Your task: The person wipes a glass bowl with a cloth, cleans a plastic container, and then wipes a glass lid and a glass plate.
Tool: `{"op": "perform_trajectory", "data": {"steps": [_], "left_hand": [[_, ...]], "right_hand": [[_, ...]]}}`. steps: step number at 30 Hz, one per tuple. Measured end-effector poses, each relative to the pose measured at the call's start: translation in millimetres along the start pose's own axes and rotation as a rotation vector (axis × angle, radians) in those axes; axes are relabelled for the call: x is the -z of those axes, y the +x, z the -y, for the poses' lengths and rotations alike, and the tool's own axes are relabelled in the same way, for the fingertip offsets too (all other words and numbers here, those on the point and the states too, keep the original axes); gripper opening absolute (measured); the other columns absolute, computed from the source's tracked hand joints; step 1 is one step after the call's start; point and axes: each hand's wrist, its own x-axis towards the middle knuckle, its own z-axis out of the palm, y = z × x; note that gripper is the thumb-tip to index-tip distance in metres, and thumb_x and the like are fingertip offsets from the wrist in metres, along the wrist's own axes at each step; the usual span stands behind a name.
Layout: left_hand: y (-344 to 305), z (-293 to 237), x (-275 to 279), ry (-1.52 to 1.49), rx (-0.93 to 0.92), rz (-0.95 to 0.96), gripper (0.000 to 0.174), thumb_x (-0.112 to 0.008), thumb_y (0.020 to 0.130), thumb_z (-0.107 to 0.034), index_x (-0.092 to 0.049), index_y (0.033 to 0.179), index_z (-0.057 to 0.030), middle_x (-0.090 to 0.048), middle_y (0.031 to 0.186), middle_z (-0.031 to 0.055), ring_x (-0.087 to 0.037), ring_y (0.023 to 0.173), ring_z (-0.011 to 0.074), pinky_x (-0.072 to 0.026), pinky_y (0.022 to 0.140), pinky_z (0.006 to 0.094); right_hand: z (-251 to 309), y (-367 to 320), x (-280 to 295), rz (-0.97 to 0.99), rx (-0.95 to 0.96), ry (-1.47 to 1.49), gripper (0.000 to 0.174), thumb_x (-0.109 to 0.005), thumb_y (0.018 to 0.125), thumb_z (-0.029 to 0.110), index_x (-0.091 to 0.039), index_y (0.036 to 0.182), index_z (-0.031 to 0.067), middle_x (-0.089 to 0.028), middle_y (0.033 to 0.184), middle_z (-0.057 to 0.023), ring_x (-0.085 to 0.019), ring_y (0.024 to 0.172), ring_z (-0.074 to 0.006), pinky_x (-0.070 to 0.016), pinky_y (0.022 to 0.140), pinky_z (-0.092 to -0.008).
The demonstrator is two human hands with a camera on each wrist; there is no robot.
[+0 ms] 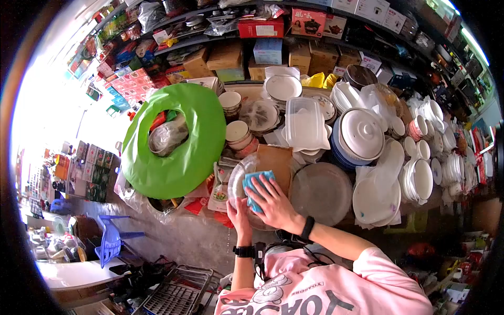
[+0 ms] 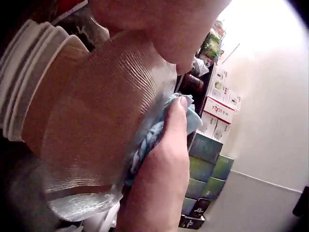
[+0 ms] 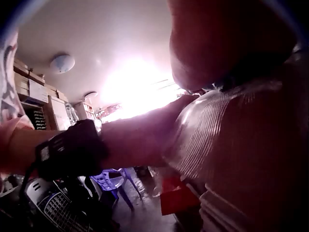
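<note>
A large clear ribbed plate [image 1: 238, 173] is tilted up in front of the person, over the near edge of the crockery display. My left hand [image 1: 240, 218] grips its near left rim; the fingers on its far side are hidden. My right hand [image 1: 275, 205] lies with fingers spread and fairly straight over a folded blue cloth [image 1: 251, 184], pressing it to the plate. In the left wrist view the cloth [image 2: 149, 137] lies along the face of the see-through plate [image 2: 91, 121]. The right wrist view is dark, with the plate's ribbed rim [image 3: 203, 130] below the right hand.
A second clear round plate [image 1: 321, 191] lies right of the hands, beside a brown cardboard piece [image 1: 275, 163]. Behind stand stacked bowls [image 1: 239, 131], a clear rectangular container [image 1: 305, 123] and a white lidded pot [image 1: 362, 134]. A big green ring [image 1: 205, 142] is at left.
</note>
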Motion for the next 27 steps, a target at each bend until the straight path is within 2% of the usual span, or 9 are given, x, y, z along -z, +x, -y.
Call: {"op": "perform_trajectory", "data": {"steps": [6, 9, 10, 13, 14, 19, 22, 23, 27], "left_hand": [[-3, 3, 1, 0.021, -0.019, -0.047, 0.023, -0.06, 0.104, -0.029, -0.053, 0.107, -0.0073, -0.067, 0.089, 0.0034, -0.062, 0.081, 0.0098, -0.0507, 0.074, 0.0258], [-1, 2, 6, 0.09, -0.03, -0.008, 0.024, -0.06, 0.103, -0.03, -0.053, 0.106, -0.0072, -0.067, 0.088, 0.0032, -0.063, 0.08, 0.0101, -0.0508, 0.075, 0.0265], [0, 3, 6, 0.092, -0.032, -0.008, 0.024, -0.06, 0.103, -0.03, -0.053, 0.106, -0.0072, -0.067, 0.088, 0.0032, -0.063, 0.08, 0.0101, -0.0508, 0.075, 0.0265], [-2, -5, -3, 0.073, -0.028, -0.004, 0.025, -0.061, 0.103, -0.03, -0.053, 0.105, -0.0067, -0.068, 0.088, 0.0039, -0.063, 0.079, 0.0108, -0.0508, 0.076, 0.0268], [-3, -6, -4, 0.077, -0.038, -0.002, 0.025, -0.061, 0.103, -0.031, -0.053, 0.105, -0.0066, -0.069, 0.089, 0.0046, -0.063, 0.079, 0.0112, -0.0509, 0.077, 0.027], [-2, -3, -3, 0.04, -0.007, -0.009, 0.026, -0.06, 0.103, -0.031, -0.052, 0.106, -0.0062, -0.07, 0.089, 0.0065, -0.065, 0.081, 0.0126, -0.0518, 0.078, 0.0278], [-2, 0, -2, 0.06, -0.025, -0.001, 0.026, -0.059, 0.104, -0.03, -0.052, 0.108, -0.0061, -0.07, 0.089, 0.0067, -0.065, 0.082, 0.0133, -0.0523, 0.079, 0.0286], [-2, 0, -3, 0.029, -0.018, -0.007, 0.025, -0.059, 0.104, -0.03, -0.052, 0.109, -0.0061, -0.069, 0.089, 0.0065, -0.065, 0.082, 0.0132, -0.0524, 0.078, 0.0286], [-3, 0, -7, -0.006, -0.05, -0.005, 0.025, -0.058, 0.105, -0.029, -0.053, 0.112, -0.0062, -0.069, 0.094, 0.006, -0.065, 0.084, 0.0126, -0.0519, 0.079, 0.0279]], "right_hand": [[6, -58, 22, 0.149, -0.007, -0.048, 0.083, -0.073, 0.084, 0.028, -0.035, 0.157, 0.0138, -0.025, 0.164, -0.0184, -0.021, 0.153, -0.0364, -0.0133, 0.125, -0.0517], [-11, -72, 30, 0.141, -0.056, -0.137, 0.073, -0.066, 0.09, 0.031, -0.037, 0.156, 0.0163, -0.032, 0.163, -0.0102, -0.025, 0.152, -0.0279, -0.0114, 0.124, -0.0564], [-19, -71, 31, 0.099, -0.069, -0.144, 0.063, -0.058, 0.096, 0.032, -0.04, 0.155, 0.0168, -0.036, 0.161, -0.0057, -0.028, 0.151, -0.0243, -0.0114, 0.123, -0.0587], [-34, -55, 41, 0.032, -0.105, -0.134, 0.054, -0.05, 0.101, 0.03, -0.044, 0.152, 0.0147, -0.041, 0.159, -0.0065, -0.032, 0.149, -0.0254, -0.0139, 0.123, -0.0553], [-41, -48, 40, 0.017, -0.115, -0.188, 0.055, -0.051, 0.101, 0.033, -0.044, 0.152, 0.0137, -0.042, 0.158, -0.0079, -0.033, 0.149, -0.0264, -0.0138, 0.125, -0.0529], [-64, 0, 33, -0.053, -0.152, -0.186, 0.059, -0.05, 0.102, 0.033, -0.039, 0.153, 0.0085, -0.037, 0.159, -0.0139, -0.032, 0.148, -0.0344, -0.0175, 0.123, -0.0541], [-64, 27, 5, -0.076, -0.234, -0.175, 0.063, -0.042, 0.105, 0.039, -0.029, 0.157, 0.0066, -0.029, 0.162, -0.0205, -0.024, 0.15, -0.0427, -0.0138, 0.123, -0.0586], [-59, 34, -1, -0.044, -0.257, -0.191, 0.064, -0.039, 0.105, 0.042, -0.028, 0.157, 0.0059, -0.027, 0.162, -0.0204, -0.021, 0.151, -0.0421, -0.0104, 0.124, -0.0592], [-39, 54, -13, -0.018, -0.177, -0.174, 0.063, -0.035, 0.106, 0.044, -0.033, 0.156, 0.0055, -0.028, 0.163, -0.0181, -0.019, 0.152, -0.0411, -0.0072, 0.124, -0.0583]]}}
